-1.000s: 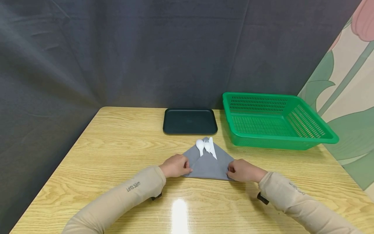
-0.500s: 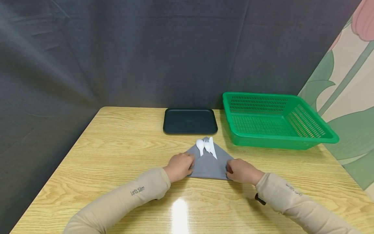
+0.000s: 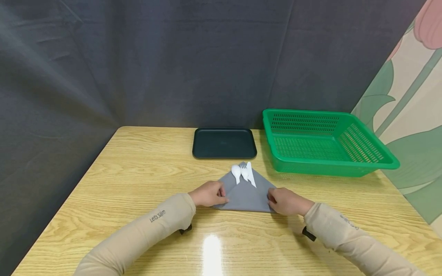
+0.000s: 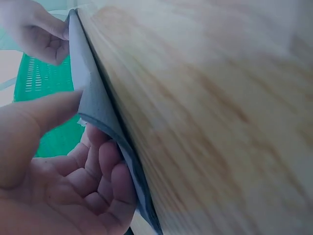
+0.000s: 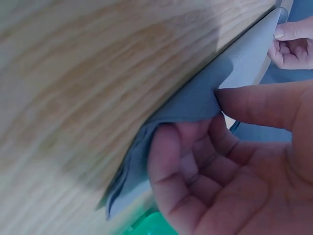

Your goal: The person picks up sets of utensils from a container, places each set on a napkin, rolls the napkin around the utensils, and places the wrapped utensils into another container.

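A grey cloth napkin point(image 3: 245, 198), folded into a triangular pocket, lies at the middle of the table with its point away from me. Out of the pocket stick a white spoon point(image 3: 236, 172), a white fork point(image 3: 244, 171) and a white knife point(image 3: 250, 174); their lower ends are hidden in the cloth. At the left corner my left hand point(image 3: 208, 194) pinches the layered napkin point(image 4: 95, 100), thumb on top and fingers curled at the underside. My right hand point(image 3: 287, 201) pinches the right corner between thumb point(image 5: 259, 104) and curled fingers.
A black rectangular tray point(image 3: 224, 143) lies just beyond the napkin's point. To its right stands a green plastic basket point(image 3: 328, 164), near the back right edge. A dark curtain point(image 3: 193, 65) hangs behind the wooden table point(image 3: 138, 168).
My left hand rolled inward over the napkin's left corner, then turned back out leftward, its thumb showing again. The right hand stays nearly in place at its corner. Cutlery and napkin lie nearly as before.
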A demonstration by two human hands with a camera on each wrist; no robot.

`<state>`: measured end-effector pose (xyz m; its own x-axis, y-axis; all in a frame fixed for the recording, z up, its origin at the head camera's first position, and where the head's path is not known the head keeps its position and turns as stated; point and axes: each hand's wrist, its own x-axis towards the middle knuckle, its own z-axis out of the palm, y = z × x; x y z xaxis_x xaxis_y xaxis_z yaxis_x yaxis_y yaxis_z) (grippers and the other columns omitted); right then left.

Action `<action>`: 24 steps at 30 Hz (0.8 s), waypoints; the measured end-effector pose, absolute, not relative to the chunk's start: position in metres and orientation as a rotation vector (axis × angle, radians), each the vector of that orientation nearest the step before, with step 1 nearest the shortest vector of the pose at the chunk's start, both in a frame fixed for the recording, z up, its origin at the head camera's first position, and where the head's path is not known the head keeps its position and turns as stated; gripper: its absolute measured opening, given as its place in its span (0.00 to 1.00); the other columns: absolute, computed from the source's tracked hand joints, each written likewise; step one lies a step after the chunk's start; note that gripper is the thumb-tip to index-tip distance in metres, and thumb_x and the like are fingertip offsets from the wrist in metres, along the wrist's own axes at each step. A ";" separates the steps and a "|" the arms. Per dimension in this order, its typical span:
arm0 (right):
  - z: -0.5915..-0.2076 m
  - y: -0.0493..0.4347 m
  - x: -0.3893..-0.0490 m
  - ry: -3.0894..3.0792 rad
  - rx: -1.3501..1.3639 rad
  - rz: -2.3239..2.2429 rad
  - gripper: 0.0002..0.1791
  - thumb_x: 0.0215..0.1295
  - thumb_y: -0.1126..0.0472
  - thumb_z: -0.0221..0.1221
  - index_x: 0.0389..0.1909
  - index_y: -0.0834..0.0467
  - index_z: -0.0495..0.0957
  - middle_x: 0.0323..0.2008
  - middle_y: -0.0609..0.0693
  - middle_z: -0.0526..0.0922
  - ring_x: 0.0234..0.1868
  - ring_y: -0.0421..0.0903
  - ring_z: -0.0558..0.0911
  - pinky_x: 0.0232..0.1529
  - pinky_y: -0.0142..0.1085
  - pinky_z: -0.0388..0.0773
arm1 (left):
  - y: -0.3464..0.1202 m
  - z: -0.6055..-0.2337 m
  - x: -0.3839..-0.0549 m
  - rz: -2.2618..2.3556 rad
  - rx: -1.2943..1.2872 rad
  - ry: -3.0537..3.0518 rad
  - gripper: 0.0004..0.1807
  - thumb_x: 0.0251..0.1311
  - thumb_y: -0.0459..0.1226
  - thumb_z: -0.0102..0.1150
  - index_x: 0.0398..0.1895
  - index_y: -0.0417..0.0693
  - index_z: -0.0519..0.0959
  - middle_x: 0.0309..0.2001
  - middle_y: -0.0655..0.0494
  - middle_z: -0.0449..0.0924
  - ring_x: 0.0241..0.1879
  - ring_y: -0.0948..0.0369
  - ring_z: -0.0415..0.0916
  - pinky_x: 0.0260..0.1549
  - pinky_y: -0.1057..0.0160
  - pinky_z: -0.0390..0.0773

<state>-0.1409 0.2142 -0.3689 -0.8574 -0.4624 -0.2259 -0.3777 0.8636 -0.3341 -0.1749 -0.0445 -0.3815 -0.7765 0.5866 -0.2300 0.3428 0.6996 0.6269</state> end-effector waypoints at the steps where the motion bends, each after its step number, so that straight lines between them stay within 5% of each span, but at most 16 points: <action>1: -0.369 0.214 -0.141 2.736 -0.638 -0.405 0.12 0.64 0.64 0.54 0.21 0.56 0.65 0.16 0.45 0.64 0.19 0.39 0.63 0.23 0.29 0.60 | -0.045 -0.381 -0.175 0.811 0.719 2.488 0.09 0.58 0.40 0.61 0.27 0.44 0.76 0.25 0.55 0.75 0.23 0.64 0.66 0.24 0.70 0.67; 24: -0.372 0.219 -0.147 2.784 -0.738 -0.382 0.11 0.65 0.65 0.52 0.23 0.57 0.64 0.17 0.45 0.64 0.20 0.39 0.63 0.24 0.29 0.61 | -0.041 -0.381 -0.173 0.762 0.710 2.560 0.14 0.62 0.40 0.58 0.19 0.47 0.71 0.19 0.59 0.67 0.19 0.63 0.62 0.22 0.69 0.64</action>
